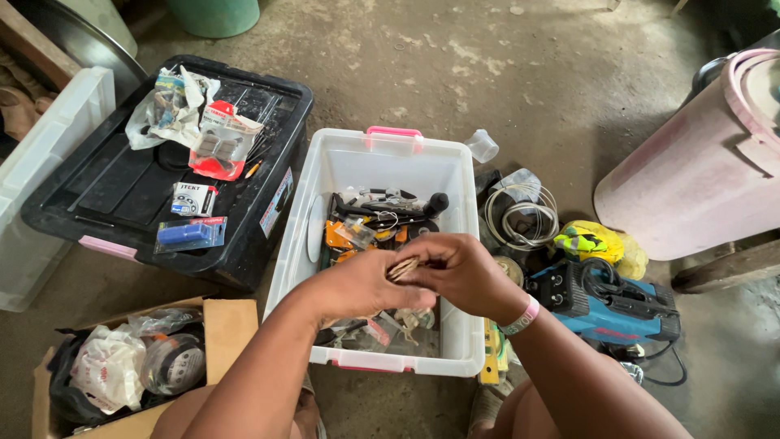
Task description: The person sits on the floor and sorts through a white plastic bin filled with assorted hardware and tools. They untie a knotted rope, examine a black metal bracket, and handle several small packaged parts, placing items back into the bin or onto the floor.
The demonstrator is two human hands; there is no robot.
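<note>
So both your hands are meeting right over the white plastic bin (345,167), and your left hand (366,284) and right hand (463,272) each have a closed grip on the same small bundle of thin tan strips (403,267), pinched between the fingertips. Can't really tell what the strips are. The bin under them is a jumble of pliers, orange-handled tools and little bagged parts. Left of it sits a black lid (122,187) with blister packs on top, and a cardboard box (231,325) of bagged stuff is by your left knee. On the right, a wire coil (520,213) and a blue power tool (609,307) crowd the bin's edge, so the open concrete floor (487,73) is mostly up ahead.
</note>
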